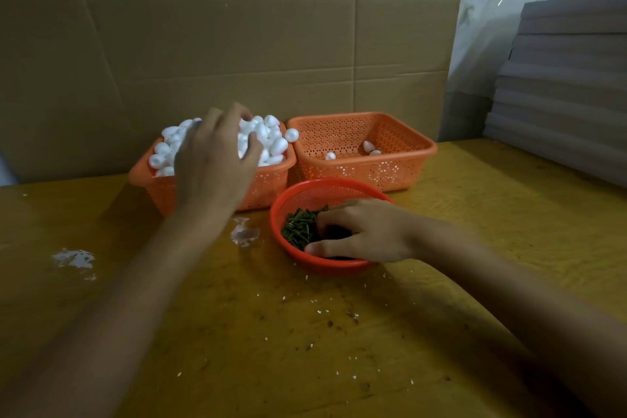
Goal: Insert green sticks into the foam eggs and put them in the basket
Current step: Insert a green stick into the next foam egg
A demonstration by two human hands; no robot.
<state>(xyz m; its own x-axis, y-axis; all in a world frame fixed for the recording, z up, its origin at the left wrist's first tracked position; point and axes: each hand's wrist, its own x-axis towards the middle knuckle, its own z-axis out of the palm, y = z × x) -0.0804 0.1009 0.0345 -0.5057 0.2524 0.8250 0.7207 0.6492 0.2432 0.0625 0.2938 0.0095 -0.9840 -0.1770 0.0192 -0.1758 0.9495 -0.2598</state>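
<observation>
**Q:** Nearest zone: surface condition?

**A:** Yellow-brown wooden table (339, 332), worn and speckled, with white crumbs (319, 311) scattered across it and pale smears (73, 258) to the left.

**Q:** Right hand?

**A:** The right hand (366, 231) is palm-down inside the round red mesh bowl (325, 184). Its fingers are curled into the heap of short green sticks (300, 226) and cover most of the heap. It cannot be told whether a stick is pinched.

**Q:** Left hand?

**A:** The left hand (213, 159) reaches further back, fingers spread and bent over the foam eggs (271, 137). These are smooth, white and matt, heaped above the rim of the left orange basket (268, 187) (rectangular, perforated plastic). The hand hides the middle of the heap, so a hold on an egg cannot be confirmed.

**Q:** Receiving basket?

**A:** The right orange basket (383, 170) is of the same type and touches the left one. Three eggs (368, 145) lie on its floor. One egg (291, 135) sits at the shared rim.

**Q:** Background?

**A:** A creased cardboard wall (271, 44). To the right are clear plastic film (492, 27) and stacked grey sheets (559, 95).
</observation>
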